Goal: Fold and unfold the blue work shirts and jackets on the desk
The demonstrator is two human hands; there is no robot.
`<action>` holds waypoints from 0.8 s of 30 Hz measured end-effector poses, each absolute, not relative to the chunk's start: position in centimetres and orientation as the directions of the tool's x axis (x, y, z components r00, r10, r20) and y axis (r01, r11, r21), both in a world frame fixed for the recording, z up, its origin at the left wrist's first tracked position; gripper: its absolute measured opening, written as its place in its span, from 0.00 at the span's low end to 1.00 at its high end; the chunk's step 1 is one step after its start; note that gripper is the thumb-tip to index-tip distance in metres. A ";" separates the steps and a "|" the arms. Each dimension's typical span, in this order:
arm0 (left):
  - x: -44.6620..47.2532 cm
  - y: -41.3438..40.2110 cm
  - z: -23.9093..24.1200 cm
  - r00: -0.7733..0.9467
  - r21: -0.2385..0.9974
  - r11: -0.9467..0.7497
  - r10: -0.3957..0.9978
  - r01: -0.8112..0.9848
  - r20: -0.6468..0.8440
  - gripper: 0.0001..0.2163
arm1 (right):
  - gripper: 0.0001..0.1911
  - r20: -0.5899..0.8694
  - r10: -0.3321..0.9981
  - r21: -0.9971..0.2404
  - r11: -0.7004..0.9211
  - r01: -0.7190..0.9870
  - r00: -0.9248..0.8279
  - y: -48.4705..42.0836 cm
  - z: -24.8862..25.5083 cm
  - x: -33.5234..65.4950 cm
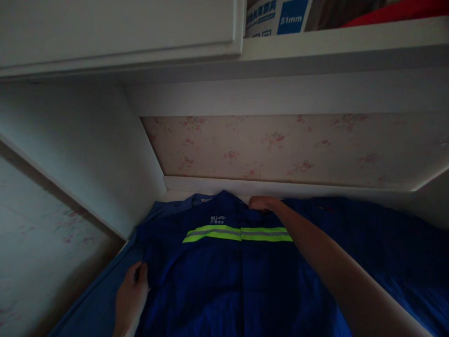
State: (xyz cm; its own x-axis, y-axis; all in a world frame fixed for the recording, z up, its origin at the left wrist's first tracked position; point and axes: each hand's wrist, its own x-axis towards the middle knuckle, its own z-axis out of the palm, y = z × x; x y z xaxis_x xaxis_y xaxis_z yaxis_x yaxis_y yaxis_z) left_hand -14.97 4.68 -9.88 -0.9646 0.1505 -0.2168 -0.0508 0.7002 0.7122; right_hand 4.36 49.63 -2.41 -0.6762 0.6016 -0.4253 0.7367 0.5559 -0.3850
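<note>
A dark blue work jacket (231,276) with a yellow-green reflective stripe (238,233) lies spread on a blue surface in a dim alcove. My right hand (263,202) reaches far forward and is closed on the jacket's collar area near the back wall. My left hand (133,292) sits at the near left, its fingers pinching the jacket's left edge. A small white logo is printed just above the stripe.
Flowered wallpaper (287,150) backs the alcove above a white ledge (280,187). A white side panel (87,154) closes the left. Overhead are a white cabinet door (119,28) and an open shelf holding a cardboard box (277,16) and something red (396,11).
</note>
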 end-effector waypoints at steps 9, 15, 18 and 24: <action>-14.7 4.7 -9.8 -0.977 0.669 0.741 0.179 0.054 -0.120 0.26 | 0.18 -0.174 0.706 -0.392 0.590 0.706 -0.687 50.2 -2.0 5.5; -14.4 5.0 -9.1 -0.974 0.716 0.698 0.168 0.006 -0.155 0.31 | 0.24 0.173 0.787 -0.396 0.606 0.690 -0.592 50.1 -1.3 6.0; -14.5 4.9 -9.2 -0.975 0.687 0.725 0.188 0.057 -0.117 0.34 | 0.27 0.266 0.760 -0.385 0.648 0.658 -0.593 47.8 -1.8 8.1; -15.1 4.6 -9.2 -0.983 0.732 0.674 0.182 0.100 -0.034 0.29 | 0.21 0.240 0.570 -0.316 0.811 0.492 -0.786 36.1 -5.1 17.8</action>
